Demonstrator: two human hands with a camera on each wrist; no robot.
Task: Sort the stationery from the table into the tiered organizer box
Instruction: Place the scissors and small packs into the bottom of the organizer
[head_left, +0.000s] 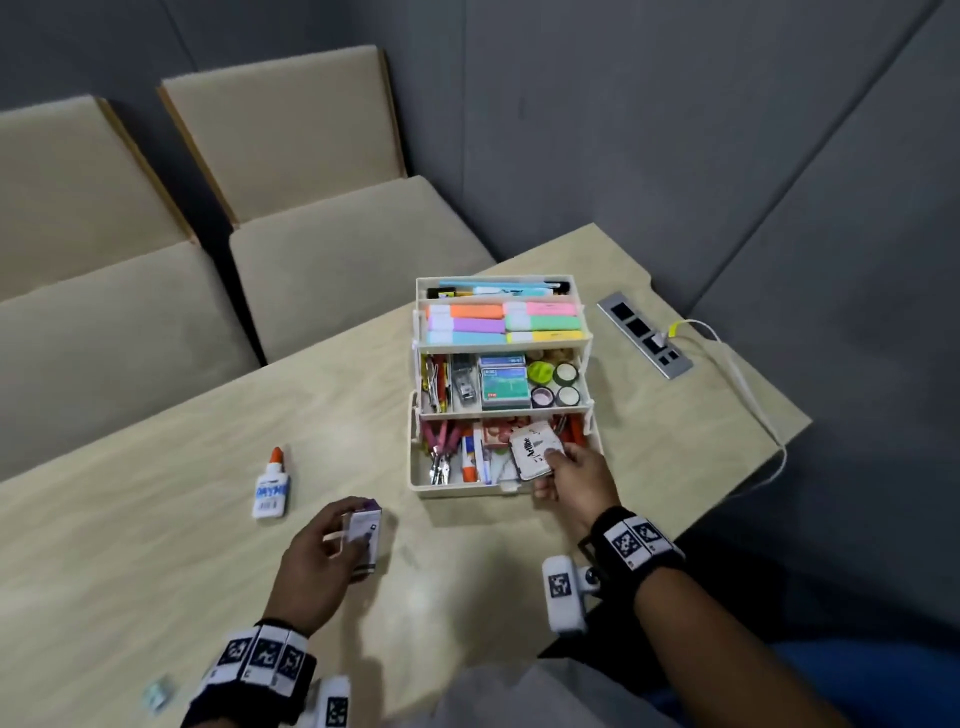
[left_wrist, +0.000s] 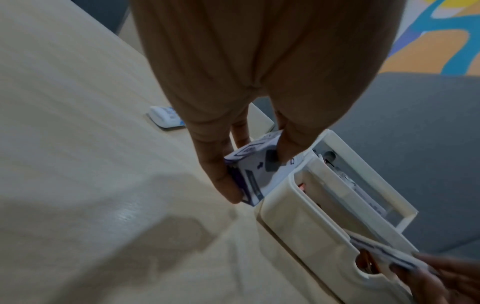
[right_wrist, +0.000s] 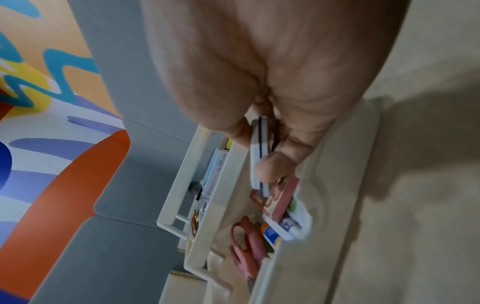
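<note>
The cream tiered organizer box (head_left: 421, 483) (left_wrist: 293, 218) (right_wrist: 272, 273) stands open on the table, its tiers stepped back and full of highlighters, tapes and clips. My right hand (head_left: 571, 475) (right_wrist: 272, 164) pinches a flat white packet (head_left: 535, 449) (right_wrist: 257, 152) over the right of the bottom tier, among scissors (right_wrist: 246, 246) and glue sticks. My left hand (head_left: 324, 551) (left_wrist: 233, 164) grips a small white and purple box (head_left: 363, 540) (left_wrist: 259, 170) above the table, in front and left of the organizer. A white glue bottle (head_left: 271, 486) (left_wrist: 166, 117) with an orange cap lies further left.
The pale wood table (head_left: 156, 519) ends close behind and to the right of the organizer. A metal socket panel (head_left: 644, 335) with a white cable plugged in sits at the right. Two beige cushioned seats (head_left: 337, 260) stand beyond the far edge. A small pale object (head_left: 158, 693) lies near my left wrist.
</note>
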